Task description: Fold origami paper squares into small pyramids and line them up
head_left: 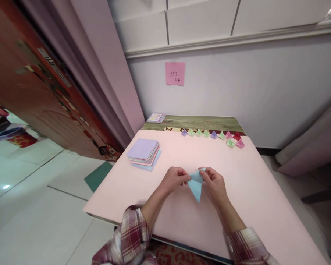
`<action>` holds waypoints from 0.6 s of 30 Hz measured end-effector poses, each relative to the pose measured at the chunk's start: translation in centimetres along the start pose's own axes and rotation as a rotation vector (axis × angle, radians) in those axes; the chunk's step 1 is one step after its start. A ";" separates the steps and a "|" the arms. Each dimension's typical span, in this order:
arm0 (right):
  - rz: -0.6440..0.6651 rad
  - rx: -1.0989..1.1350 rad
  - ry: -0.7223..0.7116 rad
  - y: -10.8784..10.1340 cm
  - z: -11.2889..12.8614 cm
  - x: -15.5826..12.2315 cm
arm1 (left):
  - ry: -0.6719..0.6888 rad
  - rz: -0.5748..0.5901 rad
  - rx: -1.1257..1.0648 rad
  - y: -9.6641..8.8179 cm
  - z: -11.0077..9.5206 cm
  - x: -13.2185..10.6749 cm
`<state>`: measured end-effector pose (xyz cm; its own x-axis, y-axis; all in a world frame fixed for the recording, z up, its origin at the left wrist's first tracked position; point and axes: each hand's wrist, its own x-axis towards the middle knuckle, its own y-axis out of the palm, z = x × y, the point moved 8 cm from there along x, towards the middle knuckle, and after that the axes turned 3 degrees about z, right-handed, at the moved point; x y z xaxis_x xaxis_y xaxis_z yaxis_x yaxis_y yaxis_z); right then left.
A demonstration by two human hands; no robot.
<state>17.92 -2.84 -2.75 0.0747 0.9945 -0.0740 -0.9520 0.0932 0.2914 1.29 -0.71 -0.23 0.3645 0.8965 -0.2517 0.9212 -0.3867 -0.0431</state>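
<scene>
A light blue piece of folded paper [195, 186] is held over the table between both hands, its pointed end hanging down toward me. My left hand [177, 177] pinches its left corner between thumb and fingers. On the opposite side, my right hand [213, 182] grips the upper right corner, thumb on top. To the left lies a stack of square coloured paper [143, 149], with a lilac sheet uppermost and a blue one jutting out below. Small folded paper pieces [199, 133] in purple, green, pink and red form a row along the far side.
Pink covering [113, 198] spreads over most of the table. A small packet [156, 117] sits at the far left corner. A pink note [175, 73] sticks to the wall. Left of the table are a green sheet [98, 176] and a red door [57, 84].
</scene>
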 end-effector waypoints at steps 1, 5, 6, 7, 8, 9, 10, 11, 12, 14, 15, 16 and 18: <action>0.025 0.029 0.026 0.3 0.0 -0.1 | 0.010 -0.075 -0.057 -0.4 -0.1 0.0; 0.111 0.139 0.127 1.7 -0.8 -0.4 | 0.104 -0.501 -0.405 -1.5 0.6 -0.8; 0.105 0.144 0.132 1.9 -1.0 -0.4 | 0.107 -0.555 -0.479 -1.1 1.1 -0.9; 0.088 0.138 0.132 2.0 -1.2 -0.5 | 0.098 -0.571 -0.533 -0.3 1.6 -1.0; 0.059 0.129 0.132 2.0 -1.3 -0.6 | 0.096 -0.572 -0.560 0.5 1.9 -1.0; 0.028 0.120 0.130 2.0 -1.4 -0.6 | 0.098 -0.566 -0.560 1.3 2.2 -1.0; 0.001 0.113 0.124 2.0 -1.5 -0.7 | 0.104 -0.556 -0.545 2.0 2.4 -1.1; -0.026 0.112 0.115 1.9 -1.4 -0.7 | 0.109 -0.545 -0.522 2.6 2.5 -1.2; -0.057 0.111 0.108 1.6 -1.4 -0.7 | 0.111 -0.528 -0.494 3.1 2.5 -1.2; -0.122 0.116 0.107 1.0 -1.4 -0.7 | 0.094 -0.452 -0.446 3.9 2.6 -1.1; -0.152 0.121 0.115 0.6 -1.4 -0.7 | 0.077 -0.396 -0.422 4.3 2.6 -1.0; -0.175 0.120 0.126 0.2 -1.4 -0.7 | 0.062 -0.344 -0.394 4.5 2.5 -0.8; -0.167 0.100 0.136 -0.2 -1.4 -0.6 | 0.055 -0.284 -0.342 4.3 1.9 -0.6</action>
<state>17.64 -3.50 -4.05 0.1812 0.9499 -0.2547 -0.8953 0.2665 0.3569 4.76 -3.32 -2.10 0.0887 0.9705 -0.2242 0.9746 -0.0380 0.2209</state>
